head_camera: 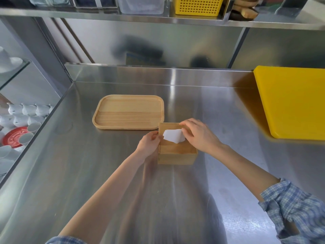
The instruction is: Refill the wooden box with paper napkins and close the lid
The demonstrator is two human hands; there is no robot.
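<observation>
A small wooden box (176,157) stands on the steel counter, a little right of centre. Its wooden lid (177,147) lies flat on top. A white paper napkin (173,135) sticks up through the lid. My left hand (148,143) rests against the box's left side, fingers at the napkin's left corner. My right hand (197,134) reaches over the far right corner of the box and pinches the napkin's right edge.
A shallow wooden tray (129,111) lies behind and left of the box. A yellow cutting board (292,101) covers the counter's right side. White cups and a red plate (13,136) sit on a lower shelf at left. A yellow basket (198,6) stands on the overhead shelf.
</observation>
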